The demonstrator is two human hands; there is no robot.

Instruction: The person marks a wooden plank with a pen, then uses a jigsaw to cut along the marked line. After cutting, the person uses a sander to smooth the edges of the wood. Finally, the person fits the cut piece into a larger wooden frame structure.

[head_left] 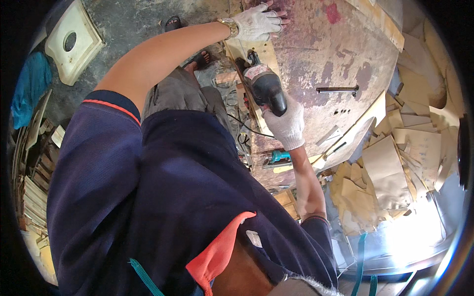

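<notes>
My right hand (287, 123), in a white knitted glove, grips the rear of a black jigsaw (266, 86). The jigsaw sits on a light wooden piece (269, 55) along the left edge of the worn workbench (303, 59). Further up, my left hand (259, 22) lies with its fingers stretched out near the far end of that piece. Its glove leaves the fingertips bare, and a metal watch circles the wrist. A dark cable (249, 129) runs beside the jigsaw. The blade and the cut line are hidden from this angle.
A dark metal bar (338, 90) lies on the workbench. Near its close edge are a teal tool (280, 156) and scissors (243, 139). Thin wood offcuts (387, 167) heap up at right. At left are a pale board with a round hole (81, 54) and a blue plastic bag (32, 89).
</notes>
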